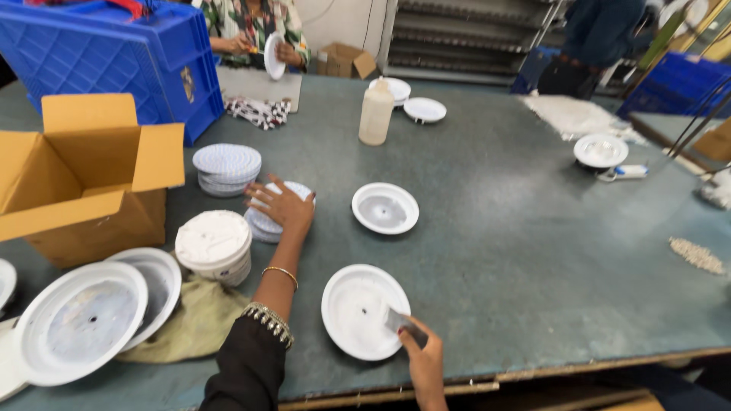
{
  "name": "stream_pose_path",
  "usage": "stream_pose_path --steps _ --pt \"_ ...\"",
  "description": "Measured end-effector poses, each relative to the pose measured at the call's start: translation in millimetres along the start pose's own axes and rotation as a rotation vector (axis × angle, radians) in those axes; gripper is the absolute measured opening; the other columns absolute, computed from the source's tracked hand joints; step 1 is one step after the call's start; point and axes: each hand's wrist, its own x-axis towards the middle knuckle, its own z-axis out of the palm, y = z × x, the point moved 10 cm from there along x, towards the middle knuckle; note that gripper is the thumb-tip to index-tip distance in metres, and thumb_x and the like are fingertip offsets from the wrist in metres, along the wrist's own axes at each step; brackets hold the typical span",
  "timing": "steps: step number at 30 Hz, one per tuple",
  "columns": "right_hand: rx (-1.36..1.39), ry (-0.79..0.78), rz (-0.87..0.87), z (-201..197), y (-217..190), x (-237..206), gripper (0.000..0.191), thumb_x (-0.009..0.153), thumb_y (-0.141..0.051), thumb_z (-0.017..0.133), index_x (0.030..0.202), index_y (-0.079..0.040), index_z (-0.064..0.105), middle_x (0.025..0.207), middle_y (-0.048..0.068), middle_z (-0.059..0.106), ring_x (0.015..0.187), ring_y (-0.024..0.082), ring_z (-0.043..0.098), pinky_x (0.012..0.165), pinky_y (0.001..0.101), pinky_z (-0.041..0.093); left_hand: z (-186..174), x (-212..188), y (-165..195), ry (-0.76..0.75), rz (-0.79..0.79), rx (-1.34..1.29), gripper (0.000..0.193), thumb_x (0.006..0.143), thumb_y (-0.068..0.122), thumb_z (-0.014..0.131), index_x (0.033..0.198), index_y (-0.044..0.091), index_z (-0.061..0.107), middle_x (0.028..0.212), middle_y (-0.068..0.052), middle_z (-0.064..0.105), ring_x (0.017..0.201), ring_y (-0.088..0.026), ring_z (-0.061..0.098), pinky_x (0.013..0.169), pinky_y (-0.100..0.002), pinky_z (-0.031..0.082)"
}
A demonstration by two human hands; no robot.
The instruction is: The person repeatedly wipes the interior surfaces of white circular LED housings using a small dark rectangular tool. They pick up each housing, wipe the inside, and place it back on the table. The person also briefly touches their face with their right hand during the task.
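Right hand [423, 356]: seen at the lower edge, fingers clenched on a small flat scraper [399, 321] whose blade is laid on the inner face of a shallow white dish [358, 310].
White dish: set on the desk [518, 228] close to the near edge, open side up, a small hole visible near its middle.
Left hand [282, 205]: stretched forward, fingers spread and released, palm laid flat on a short stack of pale dotted discs [263, 224] — nothing is gripped.
Left arm: a dark sleeve with a beaded cuff and a thin gold bangle [280, 272] are worn at the wrist.
Second disc stack [226, 167]: placed just beyond the hand, near a blue crate [114, 61].
Smaller white dish [384, 208]: found to the right of the left hand, well apart from the scraper.
White tub [213, 245]: placed just left of the forearm, beside an olive cloth [194, 323].
Large dishes [84, 320]: two overlapped at the lower left, partly on the cloth.
Cardboard box [84, 183]: open, at the left edge of the desk.
Squeeze bottle [376, 113]: upright, mid-desk, with more white dishes [424, 109] just behind it.
Far side: a person in a patterned shirt is seen with a white dish [272, 55] held in both hands — another person is seen standing at the upper right.
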Motion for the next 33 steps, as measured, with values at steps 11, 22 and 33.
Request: stream_pose_path --steps 11,22,33 --pt "-0.071 0.047 0.044 -9 -1 8 0.033 0.083 -0.004 0.073 0.115 0.003 0.078 0.093 0.013 0.076 0.089 0.019 0.067 0.088 0.0313 0.051 21 6 -5 -0.297 -0.137 0.040 0.144 0.063 0.067 0.085 0.164 0.010 0.000 0.154 -0.050 0.007 0.147 -0.064 0.000 0.102 -0.087 -0.002" --pt "0.135 0.116 0.045 -27 13 37 0.038 0.082 0.001 0.070 0.120 0.005 0.071 0.106 0.012 0.074 0.099 0.020 0.068 0.091 0.0308 0.050 -31 -52 49 -0.261 0.063 -0.265 0.139 0.065 0.063 0.088 0.162 0.011 0.004 0.158 -0.040 0.020 0.150 -0.053 0.013 0.108 -0.083 0.007" --pt "-0.328 -0.508 -0.417 183 -194 100 0.023 0.089 -0.013 0.073 0.110 -0.003 0.075 0.101 0.006 0.077 0.086 0.015 0.071 0.078 0.0307 0.056 -121 -251 -68 -1.196 0.019 -2.279 0.122 0.074 0.067 0.077 0.160 0.005 0.018 0.160 -0.033 0.029 0.151 -0.043 0.030 0.120 -0.066 0.028"
